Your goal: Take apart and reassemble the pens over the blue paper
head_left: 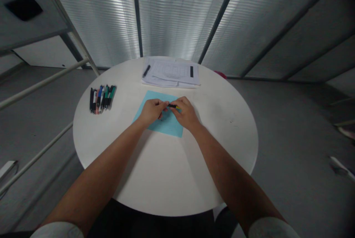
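Over a light-blue sheet of paper (pixel 169 128), my two hands meet at a small black-and-yellow pen (pixel 172 106). My right hand (pixel 186 113) is closed, with the thumb and fingers pinching the pen; a yellow part shows between its fingers. At the pen's black left end, my left hand (pixel 152 112) is closed too, its thumb and fingertips pinching the tip. The pen lies roughly level, a little above the sheet. Fingers hide both of its ends. Beneath my hands, the sheet rests slightly turned on the white round table (pixel 166 179).
Several pens (pixel 102 98) lie side by side at the table's left. At the far edge is a stack of printed papers (pixel 172 72) with a black pen (pixel 146 71) on it. A metal-framed rack (pixel 44 82) stands left of the table; a ribbed translucent partition (pixel 172 16) rises behind.
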A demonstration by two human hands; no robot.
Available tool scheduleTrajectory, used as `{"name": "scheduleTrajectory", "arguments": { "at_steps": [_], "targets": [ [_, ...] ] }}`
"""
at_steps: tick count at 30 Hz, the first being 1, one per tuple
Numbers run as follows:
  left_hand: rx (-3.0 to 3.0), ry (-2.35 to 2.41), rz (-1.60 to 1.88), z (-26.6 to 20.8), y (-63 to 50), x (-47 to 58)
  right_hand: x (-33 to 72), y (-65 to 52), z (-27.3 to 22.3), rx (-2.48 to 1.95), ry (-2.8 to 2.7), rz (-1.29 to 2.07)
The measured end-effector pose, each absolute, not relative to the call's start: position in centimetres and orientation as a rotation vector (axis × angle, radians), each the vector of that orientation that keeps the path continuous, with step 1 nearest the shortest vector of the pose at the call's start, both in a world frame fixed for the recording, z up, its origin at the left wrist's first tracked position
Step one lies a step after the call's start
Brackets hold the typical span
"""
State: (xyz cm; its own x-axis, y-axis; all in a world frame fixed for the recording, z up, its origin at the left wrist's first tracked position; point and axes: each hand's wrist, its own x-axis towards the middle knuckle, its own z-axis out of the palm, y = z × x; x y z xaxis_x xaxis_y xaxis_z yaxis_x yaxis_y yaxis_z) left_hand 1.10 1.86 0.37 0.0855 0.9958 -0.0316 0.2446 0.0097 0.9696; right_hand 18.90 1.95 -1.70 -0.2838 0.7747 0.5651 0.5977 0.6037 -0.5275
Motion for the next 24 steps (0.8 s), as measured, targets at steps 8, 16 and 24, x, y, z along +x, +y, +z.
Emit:
{"name": "scheduleTrajectory", "arguments": {
  "at_steps": [8, 16, 24],
  "targets": [
    [1.362, 1.261, 1.079, 0.8, 1.8, 1.0, 19.0, 1.9, -1.6, -1.13, -2.025, 0.234],
    [1.274, 1.128, 1.099, 1.4, 1.8, 1.1, 18.8, 1.9, -1.4, -1.11, -1.939, 0.301],
    [1.109, 1.043, 1.116, 1.7, 1.7, 1.0, 18.9, 1.8, -1.1, -1.066, -1.951, 0.315]
  ]
}}
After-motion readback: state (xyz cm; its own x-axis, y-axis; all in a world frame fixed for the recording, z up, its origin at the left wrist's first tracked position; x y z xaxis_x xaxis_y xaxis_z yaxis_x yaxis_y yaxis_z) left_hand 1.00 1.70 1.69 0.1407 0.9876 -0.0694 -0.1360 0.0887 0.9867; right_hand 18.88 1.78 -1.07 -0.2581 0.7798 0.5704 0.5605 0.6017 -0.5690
